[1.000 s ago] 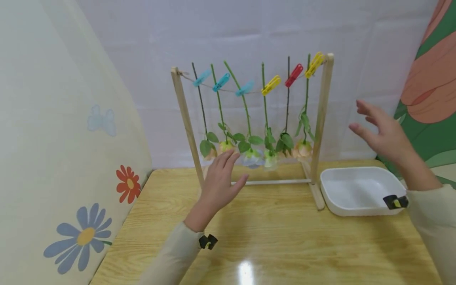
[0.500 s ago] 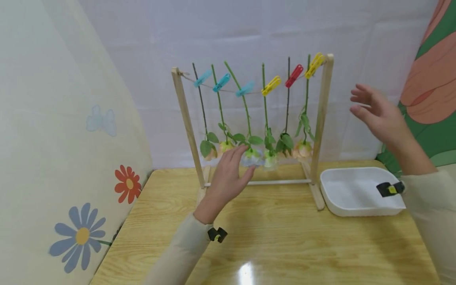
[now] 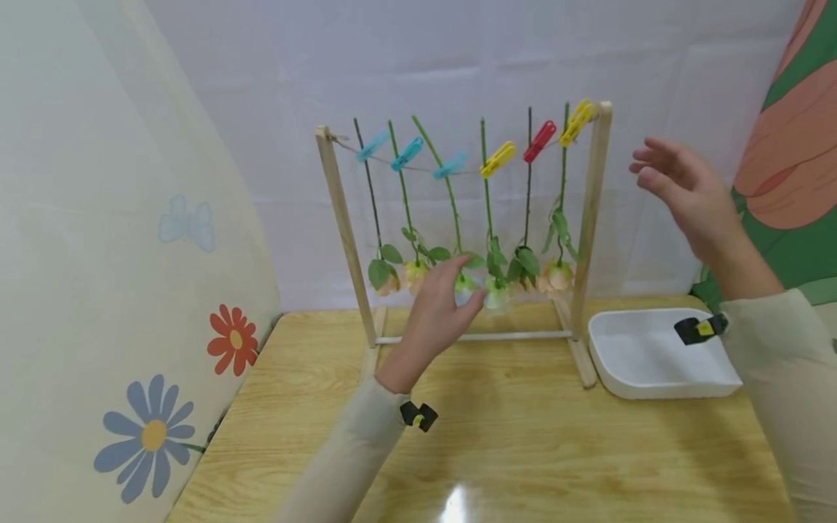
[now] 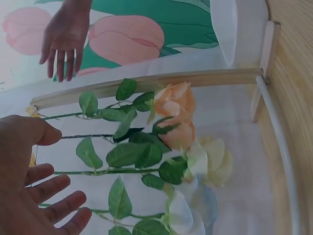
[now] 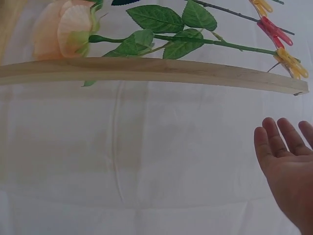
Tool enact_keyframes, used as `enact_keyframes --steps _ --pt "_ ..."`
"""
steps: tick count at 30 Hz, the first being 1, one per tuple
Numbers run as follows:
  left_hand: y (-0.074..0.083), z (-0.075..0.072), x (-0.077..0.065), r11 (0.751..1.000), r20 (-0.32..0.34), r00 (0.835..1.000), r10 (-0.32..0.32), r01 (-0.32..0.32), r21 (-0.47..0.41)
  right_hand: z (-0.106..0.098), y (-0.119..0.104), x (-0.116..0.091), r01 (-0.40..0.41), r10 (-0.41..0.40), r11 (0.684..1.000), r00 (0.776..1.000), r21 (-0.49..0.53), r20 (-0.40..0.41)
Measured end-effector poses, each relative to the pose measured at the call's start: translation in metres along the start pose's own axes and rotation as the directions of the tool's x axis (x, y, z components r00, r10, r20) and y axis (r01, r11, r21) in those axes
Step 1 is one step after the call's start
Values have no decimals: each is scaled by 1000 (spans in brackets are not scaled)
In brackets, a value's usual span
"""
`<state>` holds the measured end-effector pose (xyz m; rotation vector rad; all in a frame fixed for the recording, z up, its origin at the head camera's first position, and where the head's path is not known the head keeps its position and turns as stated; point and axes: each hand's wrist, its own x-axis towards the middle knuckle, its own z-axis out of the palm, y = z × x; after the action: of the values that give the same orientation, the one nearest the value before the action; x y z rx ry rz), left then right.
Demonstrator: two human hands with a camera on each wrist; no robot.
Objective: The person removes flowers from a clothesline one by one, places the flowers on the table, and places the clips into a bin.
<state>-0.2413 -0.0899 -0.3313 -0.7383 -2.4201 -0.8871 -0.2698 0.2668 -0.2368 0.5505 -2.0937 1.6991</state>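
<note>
Several artificial roses hang head down from a string, among them a peach rose (image 3: 556,277) at the right end. Clothespins clip their stems: blue ones on the left, a yellow clothespin (image 3: 498,158), a red clothespin (image 3: 539,142) and another yellow clothespin (image 3: 577,122). My left hand (image 3: 434,312) is in front of the middle blooms with its fingers extended, hiding part of them; the left wrist view shows nothing in its grasp. Off the right post, my right hand (image 3: 696,200) is raised in the air, holding nothing, its fingers (image 5: 275,139) loosely extended.
A wooden frame (image 3: 593,225) carries the string, with a white bar (image 3: 516,335) low across it. Right of it, a white basin (image 3: 660,356) stands on the wood-grain table (image 3: 523,450). A white cloth backdrop (image 3: 418,58) hangs behind.
My left hand has moved right, from the left blooms to the middle ones. The right hand has risen and shifted slightly left. The roses and clothespins stay put.
</note>
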Motion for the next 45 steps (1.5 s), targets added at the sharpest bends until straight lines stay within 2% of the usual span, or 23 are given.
enact_keyframes --steps 5,11,17,23,30,36,42,45 --pt "11 3 14 994 -14 1000 -8 7 -105 3 -5 9 -11 9 985 1000 170 12" --pt "27 6 32 983 -46 997 -57 48 -179 11 -10 21 7 -8 945 1000 326 0" --pt "36 14 51 963 -52 997 -50 34 -267 13 -14 30 -7 15 923 1000 385 -19" --pt "44 23 70 951 -71 996 -48 23 -309 20 -18 44 -13 32 870 999 493 -30" --pt "52 27 88 942 -51 998 -31 12 -336 26 -23 57 11 11 874 999 485 -41" --pt "60 32 103 924 19 1000 -10 16 -382 25 -27 66 17 7 843 999 537 -42" --pt "66 39 117 901 97 995 -8 49 -430 25 -30 71 9 -14 854 1000 520 6" --pt "69 42 121 885 115 993 -10 62 -461 27 -30 73 -2 -6 844 1000 536 15"
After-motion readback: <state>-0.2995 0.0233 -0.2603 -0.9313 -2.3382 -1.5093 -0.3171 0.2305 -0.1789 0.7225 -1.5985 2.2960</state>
